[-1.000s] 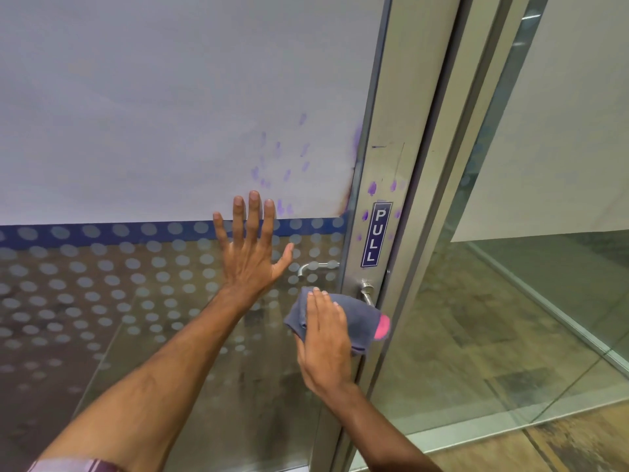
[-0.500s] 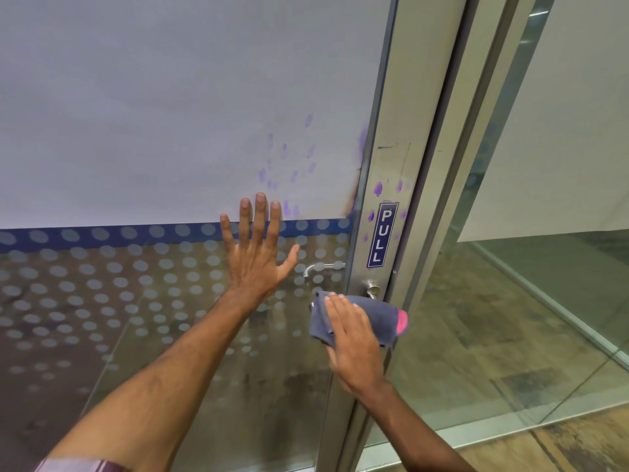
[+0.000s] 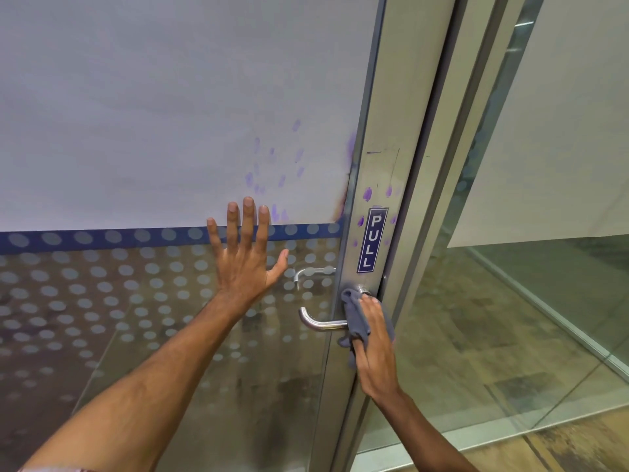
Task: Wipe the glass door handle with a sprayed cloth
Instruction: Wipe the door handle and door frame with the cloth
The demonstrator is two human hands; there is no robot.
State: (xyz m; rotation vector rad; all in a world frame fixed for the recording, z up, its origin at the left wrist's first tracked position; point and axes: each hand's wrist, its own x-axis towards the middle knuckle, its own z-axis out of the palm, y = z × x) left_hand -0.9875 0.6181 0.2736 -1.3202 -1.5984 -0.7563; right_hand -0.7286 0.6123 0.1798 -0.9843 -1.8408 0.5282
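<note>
The wiping looks under way. Right of centre in the frame, the right hand (image 3: pixel 374 345) presses the grey cloth (image 3: pixel 355 318) against the root of the metal door handle (image 3: pixel 320 322), its grip closed on the cloth. The lever's curved free end sticks out bare to the left and probably awaits a pass. The left hand (image 3: pixel 246 257) lies flat and open on the glass door (image 3: pixel 136 301), holding nothing. A blue sign (image 3: pixel 371 240) above the handle reads "PULL".

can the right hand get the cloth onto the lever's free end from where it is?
Probably yes. The right hand presses the cloth at the base of the handle; the bare lever runs left with nothing across it, and the left hand rests higher on the glass.
</note>
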